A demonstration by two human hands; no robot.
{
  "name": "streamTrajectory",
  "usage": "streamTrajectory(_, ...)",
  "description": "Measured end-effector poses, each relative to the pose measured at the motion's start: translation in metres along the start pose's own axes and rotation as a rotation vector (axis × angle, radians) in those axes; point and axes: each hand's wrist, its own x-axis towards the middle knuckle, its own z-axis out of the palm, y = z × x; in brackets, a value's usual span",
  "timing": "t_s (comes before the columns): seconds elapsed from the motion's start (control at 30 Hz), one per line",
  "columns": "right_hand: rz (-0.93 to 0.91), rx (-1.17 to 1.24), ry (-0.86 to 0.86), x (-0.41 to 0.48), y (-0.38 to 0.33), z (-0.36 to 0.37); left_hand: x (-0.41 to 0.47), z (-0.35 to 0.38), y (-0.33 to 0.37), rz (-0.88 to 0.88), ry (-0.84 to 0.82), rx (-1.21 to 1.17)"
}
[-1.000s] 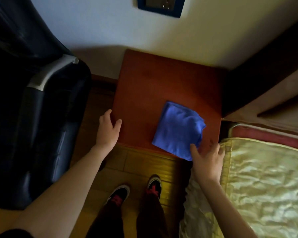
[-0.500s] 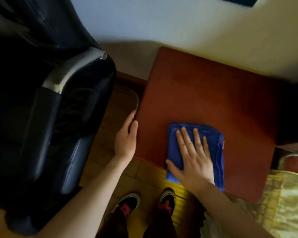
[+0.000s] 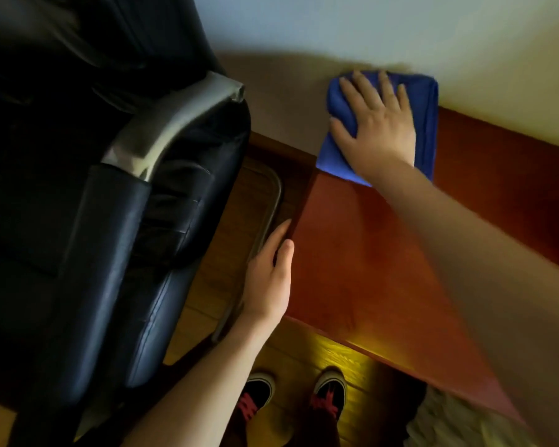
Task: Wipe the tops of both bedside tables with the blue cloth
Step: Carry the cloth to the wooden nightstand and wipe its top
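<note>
Wiping the first table [image 3: 362, 269], by the look of it: right hand [image 3: 376, 124] flat on the blue cloth [image 3: 428, 101], fingers spread wide and pressing down, thumb tucked into a fold at the cloth's left edge. Cloth at upper centre of the frame, in the table's far left corner, hard against the wall [image 3: 336, 33]. Left hand [image 3: 270, 279] at centre frame, laid along the table's left edge, fingers straight and close together, gripping nothing, apparently bracing. Rest of the red-brown top, running toward the lower right, bare and partly hidden by the right forearm. Black chair [image 3: 104, 221] filling the left side, just beside the table. Shoes [image 3: 329, 390] at bottom centre on the wood floor.

Next, probably: draw the cloth back toward the near edge or across to the right along the wall, palm kept flat so the folded cloth does not bunch. Second table not in view; still to be done, as far as can be judged.
</note>
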Motion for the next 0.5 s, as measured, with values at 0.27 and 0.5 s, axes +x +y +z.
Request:
streamTrajectory(0.27, -0.116, 0.021, -0.197, -0.259, -0.057, 0.010, -0.001, -0.003, 0.007, -0.098, -0.002, -0.015)
streamTrajectory(0.5, -0.027, 0.082, 0.017, -0.066, -0.007, 0.004, 0.001, -0.004, 0.000, -0.004, -0.037, 0.162)
